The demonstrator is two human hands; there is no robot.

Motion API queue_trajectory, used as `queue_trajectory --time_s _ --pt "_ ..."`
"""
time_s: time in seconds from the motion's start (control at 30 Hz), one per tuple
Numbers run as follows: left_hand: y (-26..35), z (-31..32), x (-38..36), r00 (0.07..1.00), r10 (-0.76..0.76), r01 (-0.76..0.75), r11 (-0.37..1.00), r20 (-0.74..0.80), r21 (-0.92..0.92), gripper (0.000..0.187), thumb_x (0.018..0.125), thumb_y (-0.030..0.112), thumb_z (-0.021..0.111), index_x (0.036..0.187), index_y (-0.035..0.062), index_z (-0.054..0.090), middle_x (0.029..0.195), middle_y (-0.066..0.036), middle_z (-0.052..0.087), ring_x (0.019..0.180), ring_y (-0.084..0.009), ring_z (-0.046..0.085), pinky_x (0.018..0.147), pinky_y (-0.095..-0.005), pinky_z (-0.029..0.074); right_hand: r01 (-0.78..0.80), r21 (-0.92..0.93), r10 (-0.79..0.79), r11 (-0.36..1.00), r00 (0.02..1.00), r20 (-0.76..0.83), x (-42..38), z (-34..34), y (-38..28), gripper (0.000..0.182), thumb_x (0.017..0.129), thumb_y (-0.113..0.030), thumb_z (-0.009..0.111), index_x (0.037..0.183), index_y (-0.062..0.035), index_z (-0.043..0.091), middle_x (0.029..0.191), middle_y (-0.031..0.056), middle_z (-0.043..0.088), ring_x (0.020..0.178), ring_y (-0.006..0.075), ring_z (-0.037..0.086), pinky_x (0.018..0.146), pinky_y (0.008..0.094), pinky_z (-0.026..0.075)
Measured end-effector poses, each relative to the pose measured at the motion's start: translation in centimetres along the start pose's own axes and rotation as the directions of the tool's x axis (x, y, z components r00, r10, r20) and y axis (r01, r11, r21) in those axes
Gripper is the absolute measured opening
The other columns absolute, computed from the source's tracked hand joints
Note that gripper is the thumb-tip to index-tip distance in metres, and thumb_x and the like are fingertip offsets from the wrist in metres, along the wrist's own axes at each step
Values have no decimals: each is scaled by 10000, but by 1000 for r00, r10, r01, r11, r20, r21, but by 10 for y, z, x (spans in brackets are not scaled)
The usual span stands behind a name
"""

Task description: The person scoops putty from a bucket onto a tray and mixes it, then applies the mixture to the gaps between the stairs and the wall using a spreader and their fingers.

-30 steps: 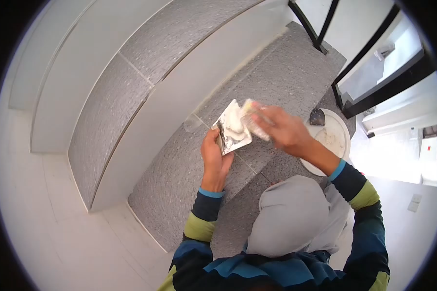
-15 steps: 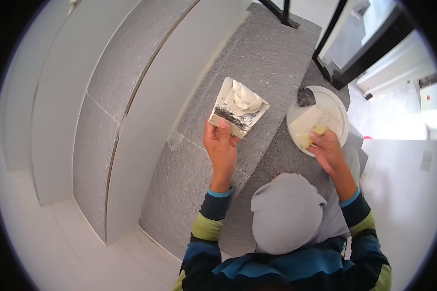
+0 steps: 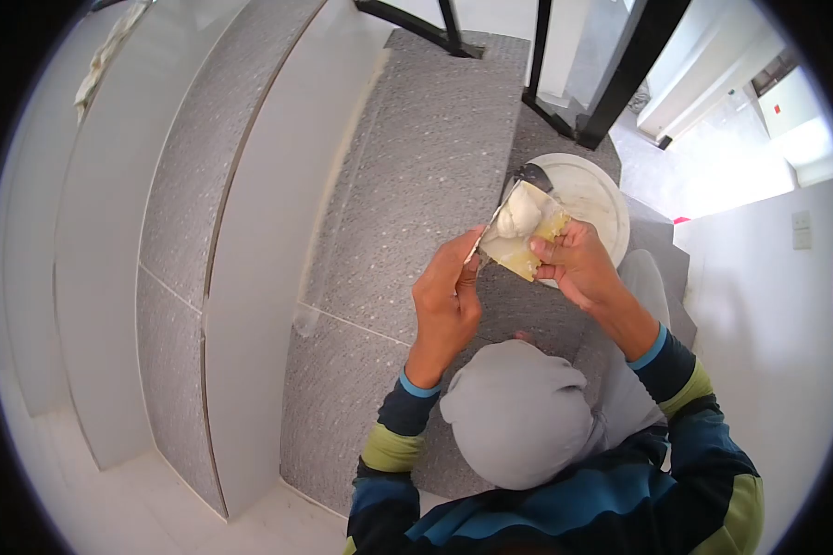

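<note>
Head camera view: near the centre of the frame, a thin board [image 3: 496, 219] is gripped at its lower end by the left hand [image 3: 447, 301], with the thumb and fingers closed on it. The board is held tilted and is seen almost edge-on. Just to its right, a yellow, partly see-through scraper [image 3: 516, 259] is pinched at its right side between the thumb and fingers of the right hand [image 3: 578, 264]. A thick lump of white paste [image 3: 520, 211] is carried on the scraper's face, close beside the board; whether the board is also touched by the paste cannot be told. Behind and to the right of the hands, a round white lid-like disc [image 3: 590, 190] is seen, its lower left part covered by the scraper and the right hand. A dark piece [image 3: 533, 176] is seen at the disc's upper left edge, partly hidden by the scraper. The hands are held above a grey speckled stair tread [image 3: 416, 166], which is bordered on the left by a pale riser [image 3: 273, 213]. Black railing posts [image 3: 620, 83] are seen at the top, and a knee in grey cloth [image 3: 518, 416] is seen at the lower centre.
</note>
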State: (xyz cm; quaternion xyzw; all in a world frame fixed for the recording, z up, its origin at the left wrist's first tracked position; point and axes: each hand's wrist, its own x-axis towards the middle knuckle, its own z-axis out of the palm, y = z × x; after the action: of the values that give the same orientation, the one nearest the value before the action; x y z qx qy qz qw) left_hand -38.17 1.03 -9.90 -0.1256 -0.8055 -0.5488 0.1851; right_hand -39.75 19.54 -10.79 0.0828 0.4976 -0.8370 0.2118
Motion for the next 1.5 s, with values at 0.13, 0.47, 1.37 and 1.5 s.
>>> queue_trajectory --time_s 0.13,0.47,1.37,1.5 --pt "5 12 3 965 -124 99 988 229 117 223 874 70 468 1063 4 566 874 -125 606 755 -191 606 641 -263 471 162 32 -160 986 985 -62 -10 -21 -20 305 809 -82 622 1069 41 521 944 96 617 795 156 628 655 275 549" --pt "-8 95 11 553 -731 739 210 398 -641 242 886 138 340 1039 5 472 882 -93 580 672 -143 611 445 -252 498 441 -635 -656 634 742 -139 -33 -67 -19 281 782 -12 604 1060 7 574 1015 96 609 843 150 610 700 258 512" --pt "-111 174 -121 481 -851 784 309 211 -538 237 931 192 423 998 -9 528 879 -59 574 745 -118 556 622 -271 482 332 -814 -93 -477 902 422 36 -155 110 94 707 -95 542 760 -18 535 748 103 516 633 248 588 516 344 477" --pt "-106 162 -106 577 -796 793 495 181 -354 253 914 180 441 921 -41 565 762 -51 576 670 -110 526 588 -280 424 209 -897 -229 -390 921 314 31 -135 72 85 721 -96 538 747 -15 528 751 119 525 641 265 593 519 354 479"
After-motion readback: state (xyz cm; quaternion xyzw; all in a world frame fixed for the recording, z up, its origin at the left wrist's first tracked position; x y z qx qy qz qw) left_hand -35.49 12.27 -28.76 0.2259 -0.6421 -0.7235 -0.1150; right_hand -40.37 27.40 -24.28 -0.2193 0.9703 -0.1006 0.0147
